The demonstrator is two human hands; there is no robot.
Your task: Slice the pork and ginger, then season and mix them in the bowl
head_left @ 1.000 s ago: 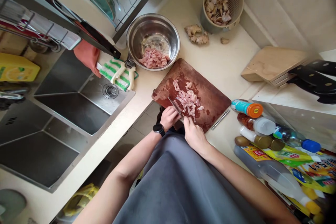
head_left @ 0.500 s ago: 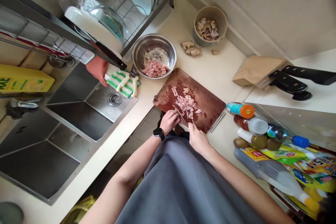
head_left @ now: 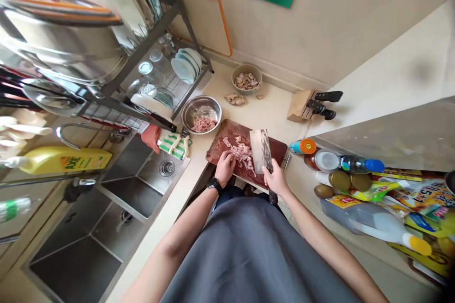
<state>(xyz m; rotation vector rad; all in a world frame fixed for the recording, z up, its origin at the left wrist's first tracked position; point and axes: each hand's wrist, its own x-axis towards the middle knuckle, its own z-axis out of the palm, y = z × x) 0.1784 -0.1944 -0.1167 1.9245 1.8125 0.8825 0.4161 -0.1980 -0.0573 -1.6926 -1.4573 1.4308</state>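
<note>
My right hand (head_left: 276,178) is wrapped round the handle of a cleaver (head_left: 260,147), whose broad blade shows flat above the right part of a brown cutting board (head_left: 272,141). Chopped raw meat (head_left: 243,154) lies scattered over the middle of that board. At the board's near left, my left hand (head_left: 225,166) has its fingers curled together against the edge of the meat; anything between the fingertips is hidden. A steel bowl (head_left: 217,120) beyond the board's left corner holds more pink meat pieces (head_left: 204,125).
Left is a double sink (head_left: 142,218), with a green-striped cloth (head_left: 175,146) on its edge and a dish rack (head_left: 185,92) behind. Ginger (head_left: 236,99), a bowl of pieces (head_left: 246,70) and a knife block (head_left: 298,105) stand at the back. Several bottles (head_left: 359,218) crowd the right.
My right hand has lifted the cleaver off the meat and turned its blade face into view. My left hand stays by the meat. The camera has tilted up, showing more wall and rack.
</note>
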